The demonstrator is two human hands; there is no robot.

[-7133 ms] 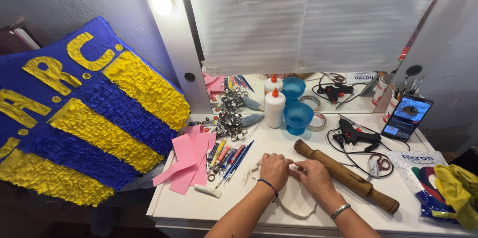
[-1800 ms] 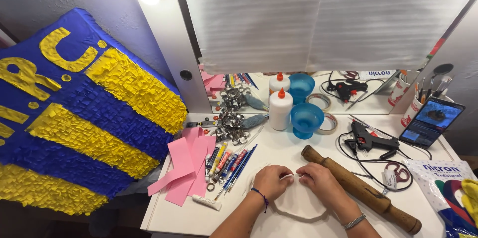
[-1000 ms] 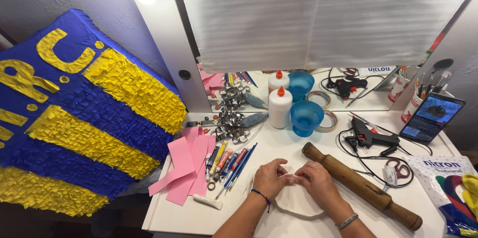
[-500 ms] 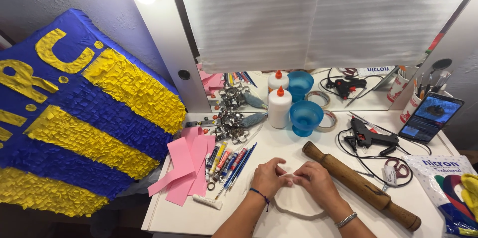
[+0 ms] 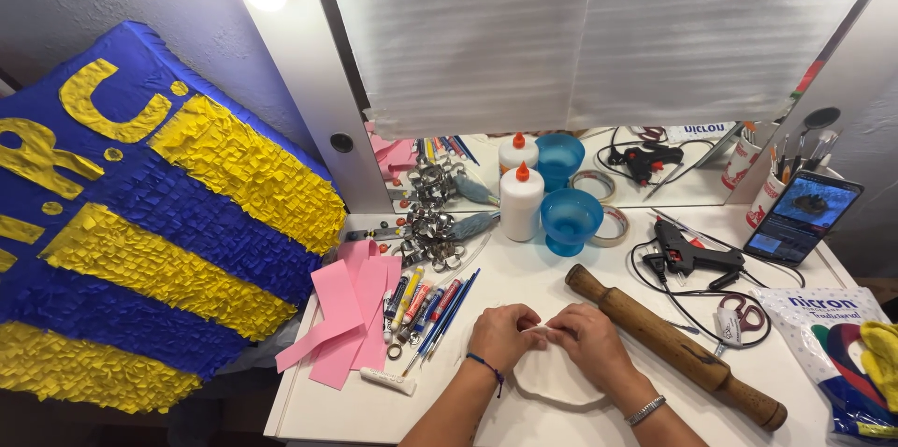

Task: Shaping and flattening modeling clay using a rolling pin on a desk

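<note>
My left hand [image 5: 503,335] and my right hand [image 5: 587,342] meet at the near middle of the white table [image 5: 327,410]. Both pinch the far end of a thin white strip bent into a loop [image 5: 552,389] that lies flat on the table in front of me. The fingers of both hands are closed on the strip where its ends come together. A wooden rolling pin [image 5: 675,346] lies diagonally just right of my right hand.
Pink paper strips [image 5: 348,321], tubes and brushes [image 5: 426,302] lie to the left. Behind stand a white glue bottle [image 5: 521,203], a blue bowl [image 5: 572,220], a tape roll [image 5: 612,225] and a black glue gun [image 5: 690,255]. A blue-yellow fringed piñata [image 5: 140,223] leans at left; a phone [image 5: 803,218] at right.
My hands stay pinched on the white loop in about the same spot; the view has shifted only slightly.
</note>
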